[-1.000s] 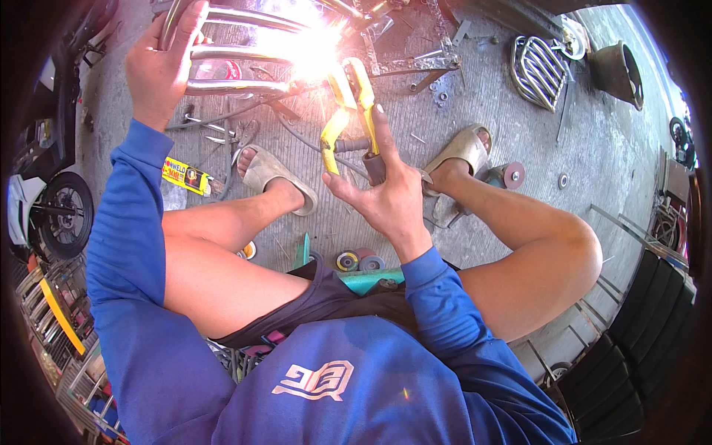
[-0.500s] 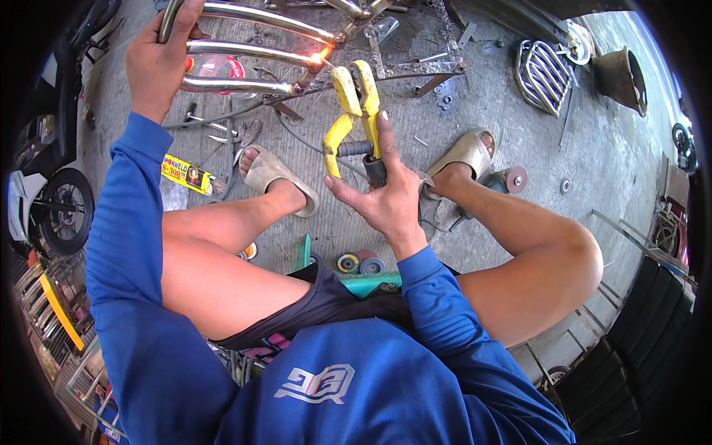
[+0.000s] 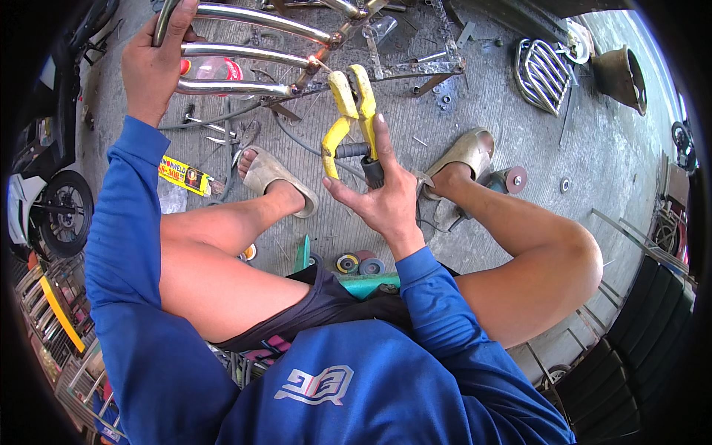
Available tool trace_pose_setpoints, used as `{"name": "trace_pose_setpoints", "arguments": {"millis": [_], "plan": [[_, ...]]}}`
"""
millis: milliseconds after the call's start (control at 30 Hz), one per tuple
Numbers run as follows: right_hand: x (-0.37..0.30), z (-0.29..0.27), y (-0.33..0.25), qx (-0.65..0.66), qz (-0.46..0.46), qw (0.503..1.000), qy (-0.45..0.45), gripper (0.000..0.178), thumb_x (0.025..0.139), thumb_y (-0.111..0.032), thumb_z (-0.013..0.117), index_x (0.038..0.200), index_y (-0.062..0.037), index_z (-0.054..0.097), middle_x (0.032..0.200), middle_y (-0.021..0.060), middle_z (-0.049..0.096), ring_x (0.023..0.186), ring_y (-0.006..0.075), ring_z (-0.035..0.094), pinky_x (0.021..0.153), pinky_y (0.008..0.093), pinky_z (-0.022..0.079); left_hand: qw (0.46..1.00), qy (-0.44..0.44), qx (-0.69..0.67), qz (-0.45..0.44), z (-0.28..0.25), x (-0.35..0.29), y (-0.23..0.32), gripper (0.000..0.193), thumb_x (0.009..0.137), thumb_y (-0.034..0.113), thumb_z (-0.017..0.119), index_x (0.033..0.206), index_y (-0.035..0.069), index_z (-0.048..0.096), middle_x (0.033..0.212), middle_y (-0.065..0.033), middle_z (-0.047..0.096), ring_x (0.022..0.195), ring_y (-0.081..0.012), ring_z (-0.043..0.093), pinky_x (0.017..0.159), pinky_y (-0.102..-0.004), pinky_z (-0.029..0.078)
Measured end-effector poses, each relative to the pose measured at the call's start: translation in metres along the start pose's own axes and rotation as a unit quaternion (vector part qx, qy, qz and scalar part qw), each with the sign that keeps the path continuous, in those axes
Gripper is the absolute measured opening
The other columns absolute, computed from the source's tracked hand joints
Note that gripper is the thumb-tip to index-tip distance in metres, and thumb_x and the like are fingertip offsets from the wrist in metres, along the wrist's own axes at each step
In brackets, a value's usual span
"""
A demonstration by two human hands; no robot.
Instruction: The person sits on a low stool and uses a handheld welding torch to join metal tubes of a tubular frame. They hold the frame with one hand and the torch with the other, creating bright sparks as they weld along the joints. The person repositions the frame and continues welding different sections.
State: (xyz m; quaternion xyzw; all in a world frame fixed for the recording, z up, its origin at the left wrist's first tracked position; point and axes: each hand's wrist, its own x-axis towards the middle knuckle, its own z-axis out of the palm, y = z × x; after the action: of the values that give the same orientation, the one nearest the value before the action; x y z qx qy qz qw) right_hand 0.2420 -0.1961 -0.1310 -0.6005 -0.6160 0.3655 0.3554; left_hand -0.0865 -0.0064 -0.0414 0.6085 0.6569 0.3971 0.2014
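Note:
My left hand (image 3: pixel 152 78) is wrapped round the bent end of a shiny tubular metal frame (image 3: pixel 256 50) at the upper left. Its curved bars run right to a darker cross tube, where one joint (image 3: pixel 315 61) glows faintly orange. In my right hand (image 3: pixel 389 200) is a yellow welding electrode holder (image 3: pixel 343 96), its jaws pointing up at that joint. My thumb and index finger stretch along its handles; the other fingers are partly hidden. A short stub of welding rod (image 3: pixel 324 67) sticks out from the jaws toward the joint; whether it touches, I cannot tell.
A rusty metal stand (image 3: pixel 423 74) lies beyond the holder. Around my sandalled feet are a yellow rod packet (image 3: pixel 183 175), grinding discs (image 3: pixel 371 265), an angle grinder (image 3: pixel 508 180) and cables (image 3: pixel 289 137). A tubular rack (image 3: pixel 544 78) and a bucket (image 3: pixel 621 81) stand at the right.
The bright glow at the joint has dimmed to a small orange spot. The frame, both hands and the electrode holder have shifted slightly left.

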Motion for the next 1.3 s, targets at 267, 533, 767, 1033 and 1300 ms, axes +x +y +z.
{"name": "trace_pose_setpoints", "arguments": {"millis": [267, 533, 767, 1033, 1300], "plan": [[0.000, 0.000, 0.001, 0.003, 0.027, 0.999, -0.024, 0.120, 0.070, -0.042, 0.095, 0.167, -0.0139, 0.029, 0.120, 0.0252, 0.074, 0.103, 0.0342, 0.077, 0.088, 0.0418, 0.061, 1.000, 0.004, -0.005, 0.002, 0.000, 0.000, -0.001, 0.055, 0.096, 0.054, 0.075, 0.109, 0.001, 0.078, 0.083, -0.0034, 0.072, 0.080, -0.0116, 0.072, 0.073, -0.0251, 0.054], [0.000, -0.001, 0.000, -0.009, 0.026, 0.999, -0.025, 0.120, 0.070, -0.041, 0.095, 0.167, -0.0143, 0.029, 0.120, 0.0256, 0.074, 0.105, 0.0342, 0.077, 0.090, 0.0423, 0.061, 0.999, 0.004, -0.031, -0.010, 0.003, 0.000, 0.003, 0.053, 0.097, 0.052, 0.075, 0.101, 0.000, 0.077, 0.082, -0.0035, 0.070, 0.079, -0.0124, 0.072, 0.075, -0.0273, 0.056], [0.000, 0.002, 0.001, 0.006, 0.009, 1.000, 0.000, 0.118, 0.070, -0.037, 0.094, 0.168, -0.0240, 0.029, 0.105, 0.0167, 0.077, 0.088, 0.0301, 0.078, 0.079, 0.0401, 0.063, 1.000, 0.010, -0.024, -0.017, 0.001, 0.004, 0.001, 0.050, 0.097, 0.049, 0.076, 0.091, -0.001, 0.075, 0.080, -0.0034, 0.069, 0.081, -0.0149, 0.073, 0.078, -0.0300, 0.057], [0.001, 0.002, 0.000, 0.018, -0.013, 1.000, 0.012, 0.115, 0.072, -0.033, 0.093, 0.167, -0.0233, 0.029, 0.107, 0.0095, 0.078, 0.087, 0.0267, 0.078, 0.078, 0.0386, 0.063, 0.999, 0.017, -0.005, -0.043, 0.006, -0.003, 0.022, 0.048, 0.097, 0.047, 0.077, 0.092, 0.000, 0.076, 0.081, -0.0037, 0.070, 0.082, -0.0152, 0.073, 0.077, -0.0283, 0.055], [0.001, 0.003, 0.004, 0.014, -0.007, 1.000, -0.008, 0.122, 0.072, -0.043, 0.096, 0.169, -0.0211, 0.025, 0.106, 0.0143, 0.078, 0.086, 0.0246, 0.079, 0.075, 0.0373, 0.063, 0.998, 0.008, -0.009, -0.062, 0.007, 0.001, 0.023, 0.043, 0.098, 0.043, 0.076, 0.092, 0.000, 0.076, 0.081, -0.0026, 0.070, 0.081, -0.0146, 0.073, 0.078, -0.0293, 0.056]]}}
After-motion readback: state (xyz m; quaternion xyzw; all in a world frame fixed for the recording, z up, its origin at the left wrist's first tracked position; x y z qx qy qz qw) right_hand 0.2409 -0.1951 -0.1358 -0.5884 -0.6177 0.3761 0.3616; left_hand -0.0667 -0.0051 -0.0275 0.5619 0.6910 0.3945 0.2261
